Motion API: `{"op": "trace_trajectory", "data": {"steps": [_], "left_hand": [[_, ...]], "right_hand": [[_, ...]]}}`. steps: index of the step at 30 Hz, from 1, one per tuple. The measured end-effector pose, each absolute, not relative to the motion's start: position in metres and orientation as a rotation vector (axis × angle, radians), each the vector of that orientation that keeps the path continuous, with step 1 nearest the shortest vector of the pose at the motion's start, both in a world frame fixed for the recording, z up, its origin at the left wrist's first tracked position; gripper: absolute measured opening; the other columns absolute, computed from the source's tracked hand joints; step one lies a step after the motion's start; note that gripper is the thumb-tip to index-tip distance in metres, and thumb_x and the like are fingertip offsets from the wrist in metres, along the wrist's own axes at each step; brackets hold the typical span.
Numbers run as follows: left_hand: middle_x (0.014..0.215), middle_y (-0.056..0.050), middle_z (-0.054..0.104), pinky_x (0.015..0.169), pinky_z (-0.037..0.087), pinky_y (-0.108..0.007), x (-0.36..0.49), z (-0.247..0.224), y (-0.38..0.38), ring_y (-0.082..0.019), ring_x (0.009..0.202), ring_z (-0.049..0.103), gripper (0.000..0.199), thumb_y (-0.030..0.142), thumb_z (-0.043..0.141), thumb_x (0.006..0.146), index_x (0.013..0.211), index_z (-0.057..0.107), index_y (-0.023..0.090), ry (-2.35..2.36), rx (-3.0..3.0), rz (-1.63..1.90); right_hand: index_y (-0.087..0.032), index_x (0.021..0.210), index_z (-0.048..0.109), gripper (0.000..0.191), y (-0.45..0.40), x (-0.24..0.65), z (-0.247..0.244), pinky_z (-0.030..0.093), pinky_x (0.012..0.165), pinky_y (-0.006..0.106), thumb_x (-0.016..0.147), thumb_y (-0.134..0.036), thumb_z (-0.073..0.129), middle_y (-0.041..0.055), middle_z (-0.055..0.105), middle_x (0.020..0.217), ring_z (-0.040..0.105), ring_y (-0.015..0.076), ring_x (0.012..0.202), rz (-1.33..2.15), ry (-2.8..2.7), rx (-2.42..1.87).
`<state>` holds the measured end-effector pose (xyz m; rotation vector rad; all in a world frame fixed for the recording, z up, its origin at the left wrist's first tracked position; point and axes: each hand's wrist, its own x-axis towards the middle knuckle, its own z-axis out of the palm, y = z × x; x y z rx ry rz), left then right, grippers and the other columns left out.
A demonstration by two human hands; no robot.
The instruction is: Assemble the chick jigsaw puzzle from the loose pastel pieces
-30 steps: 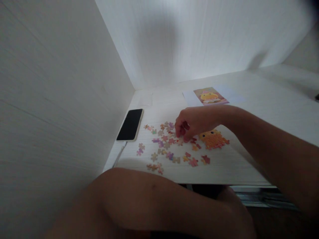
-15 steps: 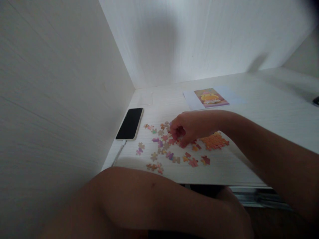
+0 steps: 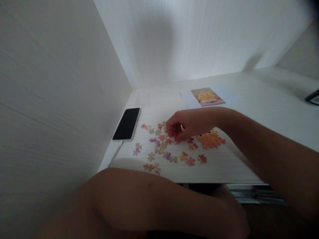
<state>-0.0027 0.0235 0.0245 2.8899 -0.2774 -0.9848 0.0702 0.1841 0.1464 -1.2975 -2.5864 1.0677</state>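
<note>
My right hand is over the loose jigsaw puzzle pieces on the white desk. Its fingers are curled, and thumb and fingertips close on a small reddish puzzle piece, mostly hidden by the hand. Beside the wrist lies a joined, mostly orange section of puzzle, partly covered by the forearm. Several pink, purple, tan and red pieces are scattered to the left of the hand and in front of it. My left hand is out of view.
A phone with a white cable lies by the left wall. Behind my hand is a paper sheet with a printed picture of a yellow character. A bent bare leg crosses before the desk edge. A dark-framed object sits far right.
The view has shifted slightly, so the desk things sit a little further left. My right hand stays low over the pieces, and slightly more of the joined section shows beside the wrist.
</note>
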Motion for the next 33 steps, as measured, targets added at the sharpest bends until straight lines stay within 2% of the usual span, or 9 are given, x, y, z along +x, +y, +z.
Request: {"op": "trace_trajectory", "data": {"steps": [2,4,7,11,14,18,20,27,33], "left_hand": [[0.118,-0.007,0.067,0.094,0.055,-0.04,-0.004,0.046,0.031,-0.021,0.114,0.061,0.02,0.036,0.068,0.091,0.103,0.072,0.021,-0.435,2.768,-1.191],[0.131,-0.008,0.062,0.099,0.053,-0.043,-0.004,0.066,0.038,-0.022,0.123,0.057,0.028,0.029,0.054,0.098,0.119,0.068,0.019,-0.47,2.722,-1.295],[0.137,-0.01,0.058,0.104,0.05,-0.044,-0.003,0.084,0.041,-0.023,0.128,0.054,0.033,0.024,0.049,0.099,0.127,0.064,0.016,-0.473,2.746,-1.341],[0.138,-0.011,0.056,0.103,0.053,-0.044,-0.008,0.085,0.04,-0.023,0.127,0.055,0.034,0.023,0.052,0.098,0.13,0.06,0.015,-0.48,2.816,-1.286],[0.133,-0.01,0.06,0.1,0.055,-0.044,-0.011,0.077,0.039,-0.022,0.124,0.057,0.031,0.021,0.049,0.099,0.126,0.062,0.015,-0.478,2.845,-1.212],[0.127,-0.01,0.063,0.1,0.055,-0.045,-0.011,0.069,0.038,-0.022,0.121,0.059,0.028,0.019,0.048,0.1,0.121,0.065,0.014,-0.471,2.864,-1.175],[0.125,-0.009,0.064,0.102,0.054,-0.048,-0.01,0.068,0.037,-0.023,0.122,0.059,0.025,0.019,0.051,0.099,0.118,0.066,0.014,-0.468,2.855,-1.202],[0.127,-0.011,0.062,0.102,0.054,-0.047,-0.011,0.062,0.038,-0.022,0.121,0.059,0.028,0.023,0.05,0.101,0.123,0.064,0.014,-0.432,2.866,-1.148],[0.129,-0.011,0.061,0.1,0.056,-0.047,-0.008,0.057,0.04,-0.023,0.122,0.058,0.029,0.023,0.049,0.101,0.125,0.062,0.014,-0.446,2.862,-1.125]], "right_hand": [[-0.018,0.092,0.071,0.013,0.186,0.075,0.147,0.044,0.06,0.024,0.079,-0.017,0.073,-0.0009,0.072,0.082,0.059,0.011,0.068,1.091,-2.544,-1.255],[-0.018,0.095,0.07,0.016,0.189,0.081,0.149,0.046,0.061,0.023,0.08,-0.019,0.074,-0.0007,0.072,0.082,0.061,0.0112,0.07,1.149,-2.469,-1.205],[-0.017,0.094,0.069,0.014,0.192,0.094,0.158,0.047,0.063,0.024,0.081,-0.02,0.073,-0.0012,0.072,0.081,0.061,0.0107,0.07,1.2,-2.333,-1.169],[-0.018,0.089,0.07,0.009,0.181,0.116,0.172,0.044,0.061,0.025,0.083,-0.023,0.073,-0.0021,0.071,0.079,0.059,0.0107,0.068,1.067,-2.228,-1.257],[-0.02,0.091,0.071,0.011,0.146,0.132,0.174,0.046,0.067,0.027,0.085,-0.03,0.071,-0.0012,0.072,0.084,0.063,0.013,0.075,0.925,-2.124,-1.386],[-0.02,0.09,0.069,0.022,0.079,0.142,0.147,0.05,0.075,0.031,0.088,-0.042,0.069,0.0027,0.073,0.091,0.066,0.0162,0.082,0.948,-1.723,-1.507],[-0.021,0.089,0.069,0.026,0.053,0.142,0.127,0.049,0.073,0.031,0.088,-0.047,0.07,0.0038,0.073,0.09,0.064,0.0171,0.081,0.941,-1.548,-1.581],[-0.02,0.092,0.07,0.028,0.034,0.132,0.082,0.046,0.065,0.029,0.086,-0.047,0.073,0.0035,0.07,0.082,0.059,0.0159,0.072,0.619,-1.289,-1.625],[-0.02,0.099,0.07,0.028,0.033,0.131,0.076,0.048,0.071,0.029,0.084,-0.043,0.076,0.0035,0.071,0.088,0.062,0.0157,0.078,0.585,-1.26,-1.619]]}}
